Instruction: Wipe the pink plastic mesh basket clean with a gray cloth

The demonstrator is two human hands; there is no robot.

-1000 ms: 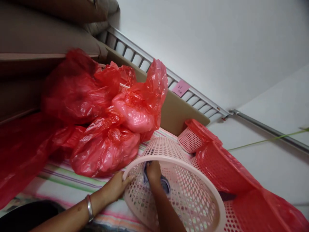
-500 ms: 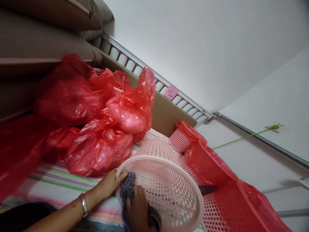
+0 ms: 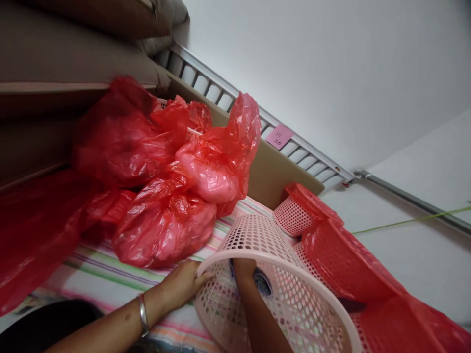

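A pink perforated plastic basket [image 3: 257, 235] lies tilted on a striped cloth [image 3: 106, 269], its mouth facing me. My left hand [image 3: 187, 284], with a silver bangle on the wrist, grips the basket's rim at the left, thumb inside. Deep inside the basket is my right hand [image 3: 244, 267], its fingers hidden behind the rim. A dark grey cloth [image 3: 262, 282] shows beside that hand, against the inner wall.
Filled red plastic bags [image 3: 165, 220] are heaped at the left. Baskets with red plastic [image 3: 342, 255] line the right side. Behind stand a board [image 3: 272, 171], a metal railing [image 3: 221, 90] with a pink note [image 3: 279, 136], and a pipe [image 3: 412, 196].
My right hand has moved from the rim deeper into the basket, taking the grey cloth along. My left hand stays on the rim. The view has shifted, so the surroundings appear farther right.
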